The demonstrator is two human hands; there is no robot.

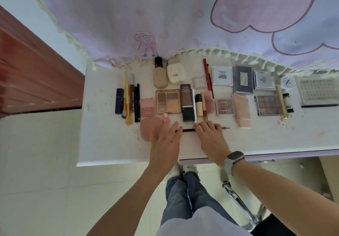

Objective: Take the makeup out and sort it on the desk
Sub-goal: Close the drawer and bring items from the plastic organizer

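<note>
Curtain: lilac, cartoon-printed, hanging over the far edge of the desk beyond both hands.
Desk: white and scuffed, makeup laid out in rows past the fingertips.
Left hand: fingers straight and spread, lying over the pink puff; one fingertip touches the end of the black pencil.
Right hand: fingers bent down onto the pencil's other end, seemingly pinching it, though the grip is hidden; watch on the wrist.
Eyeshadow palette: just beyond the left fingertips.
Dark box: upright in the row, beyond the gap between the hands.
Pink tube: right of the right fingers.
</note>
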